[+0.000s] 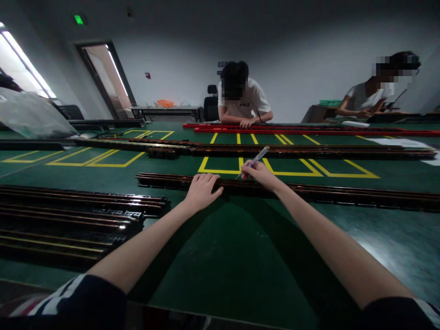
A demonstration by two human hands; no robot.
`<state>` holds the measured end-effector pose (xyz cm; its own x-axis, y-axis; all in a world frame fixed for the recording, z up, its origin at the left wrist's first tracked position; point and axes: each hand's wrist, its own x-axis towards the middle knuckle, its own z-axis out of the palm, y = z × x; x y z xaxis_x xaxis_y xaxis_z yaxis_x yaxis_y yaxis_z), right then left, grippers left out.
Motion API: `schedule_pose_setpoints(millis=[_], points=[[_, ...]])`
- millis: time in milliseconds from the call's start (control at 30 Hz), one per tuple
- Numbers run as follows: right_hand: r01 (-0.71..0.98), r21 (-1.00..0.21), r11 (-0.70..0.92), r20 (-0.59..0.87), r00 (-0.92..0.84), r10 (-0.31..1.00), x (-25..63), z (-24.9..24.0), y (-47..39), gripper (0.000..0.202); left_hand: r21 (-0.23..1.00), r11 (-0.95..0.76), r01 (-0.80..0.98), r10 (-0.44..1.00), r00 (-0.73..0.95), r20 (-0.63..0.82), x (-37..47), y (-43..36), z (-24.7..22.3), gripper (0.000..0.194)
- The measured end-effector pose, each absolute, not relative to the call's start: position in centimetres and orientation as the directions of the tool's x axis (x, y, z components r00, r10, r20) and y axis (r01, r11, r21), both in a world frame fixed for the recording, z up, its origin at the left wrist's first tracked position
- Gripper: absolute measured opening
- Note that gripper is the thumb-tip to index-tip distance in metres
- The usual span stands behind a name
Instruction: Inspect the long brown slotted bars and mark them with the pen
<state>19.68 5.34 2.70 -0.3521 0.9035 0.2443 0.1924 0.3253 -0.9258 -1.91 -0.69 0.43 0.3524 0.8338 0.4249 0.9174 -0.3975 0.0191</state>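
A long dark rail with copper-coloured strips (330,191) lies crosswise on the green table in front of me. My left hand (203,190) rests on it near its left part, fingers laid over the top and thumb apart. In my right hand (256,174) is a slim, clear-handled tool like a screwdriver (259,155), pinched between thumb and fingers. It slants down to the left, and its thin tip meets the rail just right of my left hand. What exactly the tip touches is too small to make out.
Several similar rails (68,220) lie stacked at the left. Beyond my rail, more rails (309,150) cross the table (220,261) over yellow tape outlines. Red rails (309,131) lie before a person (245,98) opposite. Another person (367,98) sits far right. A plastic bag (30,114) stands left.
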Motion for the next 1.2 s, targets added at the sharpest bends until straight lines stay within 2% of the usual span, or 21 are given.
schedule_pose_setpoints(millis=[467,933,1067,1200], points=[[0.180,-0.926,0.333,0.248,-0.375,0.893,19.7,3.0,5.0,0.016,-0.051,-0.304,0.951,0.831,0.291,0.474,-0.3,-0.5,0.2,0.031],[0.172,-0.928,0.330,0.244,-0.386,0.890,19.2,3.1,5.0,0.017,0.048,-0.356,0.933,0.854,0.304,0.422,1.1,0.1,1.0,0.031],[0.169,-0.927,0.335,0.250,-0.388,0.887,19.1,3.2,5.0,0.015,0.076,-0.359,0.930,0.842,0.287,0.458,1.1,0.2,0.9,0.032],[0.172,-0.926,0.337,0.252,-0.385,0.888,19.1,3.2,5.0,0.014,0.085,-0.379,0.922,0.816,0.289,0.500,1.0,0.5,0.5,0.041]])
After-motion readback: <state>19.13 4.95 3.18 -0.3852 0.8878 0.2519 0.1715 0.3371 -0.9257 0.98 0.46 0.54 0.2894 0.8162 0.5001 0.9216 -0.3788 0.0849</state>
